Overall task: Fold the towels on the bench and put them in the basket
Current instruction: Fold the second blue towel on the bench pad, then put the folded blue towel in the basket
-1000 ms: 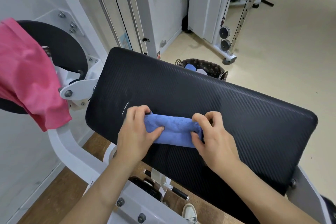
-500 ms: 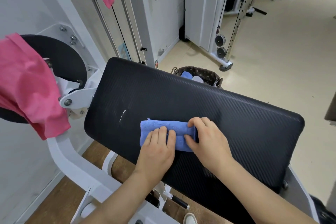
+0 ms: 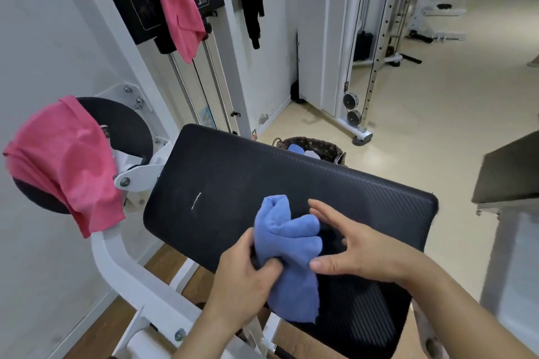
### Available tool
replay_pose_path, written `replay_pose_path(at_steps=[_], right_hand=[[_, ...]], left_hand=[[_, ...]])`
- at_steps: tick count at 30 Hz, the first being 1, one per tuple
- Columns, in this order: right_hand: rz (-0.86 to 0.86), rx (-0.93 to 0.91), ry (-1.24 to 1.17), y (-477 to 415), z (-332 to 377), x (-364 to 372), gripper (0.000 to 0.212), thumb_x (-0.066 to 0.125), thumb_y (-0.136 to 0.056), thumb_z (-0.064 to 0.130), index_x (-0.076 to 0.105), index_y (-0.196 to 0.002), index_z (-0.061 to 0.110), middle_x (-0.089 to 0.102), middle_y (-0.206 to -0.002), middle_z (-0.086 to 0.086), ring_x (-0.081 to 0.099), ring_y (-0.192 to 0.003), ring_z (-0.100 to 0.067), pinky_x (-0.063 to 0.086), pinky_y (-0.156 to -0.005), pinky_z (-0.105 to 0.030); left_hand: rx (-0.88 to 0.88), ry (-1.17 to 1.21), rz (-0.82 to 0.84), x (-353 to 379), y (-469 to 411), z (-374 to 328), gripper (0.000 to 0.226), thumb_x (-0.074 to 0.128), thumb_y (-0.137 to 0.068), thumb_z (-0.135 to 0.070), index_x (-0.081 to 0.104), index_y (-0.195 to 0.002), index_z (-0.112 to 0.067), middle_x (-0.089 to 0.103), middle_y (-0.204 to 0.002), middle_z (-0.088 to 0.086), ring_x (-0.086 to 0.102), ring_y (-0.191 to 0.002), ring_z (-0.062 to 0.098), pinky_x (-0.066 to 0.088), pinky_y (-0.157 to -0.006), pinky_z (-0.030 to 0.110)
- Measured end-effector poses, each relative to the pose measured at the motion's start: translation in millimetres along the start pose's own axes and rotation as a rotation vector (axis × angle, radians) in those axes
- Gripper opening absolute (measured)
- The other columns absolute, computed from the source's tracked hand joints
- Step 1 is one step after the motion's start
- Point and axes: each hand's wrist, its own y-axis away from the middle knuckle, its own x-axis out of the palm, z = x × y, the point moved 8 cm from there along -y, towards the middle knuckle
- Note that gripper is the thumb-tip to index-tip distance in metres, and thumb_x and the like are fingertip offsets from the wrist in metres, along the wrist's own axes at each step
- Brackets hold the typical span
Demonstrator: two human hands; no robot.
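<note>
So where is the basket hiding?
In the head view, the basket sits on the floor just beyond the far edge of the black bench pad, near the picture's middle, half hidden by it.

A beige floor (image 3: 437, 90) is bounded by white walls (image 3: 32, 38); a white cable machine (image 3: 338, 38) with 2 pulleys (image 3: 350, 100) is seen behind.
</note>
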Motion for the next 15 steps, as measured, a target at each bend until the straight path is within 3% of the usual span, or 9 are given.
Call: replay_pose_path(at_steps=[4,7,9,11,13,15], right_hand=[[0.152,-0.137,-0.074,47.6,13.1,1.9,0.086,0.079,-0.076,0.041,0.029,-0.146,0.04,0.044,-0.142,0.027,0.038,-0.131,0.01,0.033,-0.107,-0.016],[0.076,-0.161,-0.231,87.6,5.7,-9.4,0.066,0.08,-0.074,0.034,0.051,-0.134,0.031,0.062,-0.128,0.01,0.057,-0.121,-0.009,0.045,-0.103,-0.04],[-0.051,-0.164,-0.248,118.1,-10.1,-26.2,0.05,0.08,-0.072,0.031,0.063,-0.118,0.026,0.07,-0.113,0.005,0.065,-0.108,-0.015,0.051,-0.095,-0.048],[-0.15,-0.161,-0.179,155.3,-28.1,-46.5,0.041,0.079,-0.071,0.032,0.066,-0.109,0.028,0.071,-0.103,0.007,0.068,-0.097,-0.013,0.054,-0.088,-0.046],[-0.205,-0.148,-0.128,198.1,-47.6,-68.3,0.036,0.079,-0.074,0.033,0.065,-0.107,0.033,0.07,-0.099,0.011,0.068,-0.088,-0.007,0.056,-0.082,-0.041],[-0.228,-0.144,-0.094,240.8,-67.8,-89.5,0.035,0.078,-0.074,0.036,0.063,-0.105,0.036,0.069,-0.098,0.012,0.067,-0.083,-0.006,0.057,-0.079,-0.038]], left_hand=[[-0.07,0.3,-0.017,31.1,31.8,-24.1,0.01,0.059,-0.076,-0.014,0.067,-0.081,-0.01,0.069,-0.067,-0.003,0.059,-0.061,0.004,0.047,-0.053,0.018],[-0.123,0.41,0.027,72.5,59.7,-44.8,0.016,0.057,-0.076,-0.015,0.069,-0.085,-0.009,0.071,-0.073,0.002,0.063,-0.068,0.01,0.05,-0.057,0.024],[-0.127,0.445,0.037,102.7,80.1,-60.6,0.022,0.06,-0.078,-0.011,0.069,-0.098,-0.015,0.074,-0.085,0.002,0.069,-0.078,0.013,0.052,-0.061,0.024],[-0.071,0.426,0.022,128.9,101.0,-81.0,0.051,0.071,-0.072,-0.013,0.057,-0.12,-0.027,0.072,-0.102,-0.008,0.069,-0.094,0.009,0.053,-0.069,0.021],[0.051,0.336,0.043,156.3,124.7,-109.1,0.081,0.078,-0.062,-0.027,0.042,-0.132,-0.045,0.061,-0.123,-0.019,0.062,-0.112,0.008,0.054,-0.082,0.023],[0.198,0.135,0.025,182.3,146.8,-142.7,0.086,0.079,-0.062,-0.034,0.038,-0.135,-0.053,0.046,-0.137,-0.024,0.051,-0.124,0.004,0.048,-0.094,0.02]])
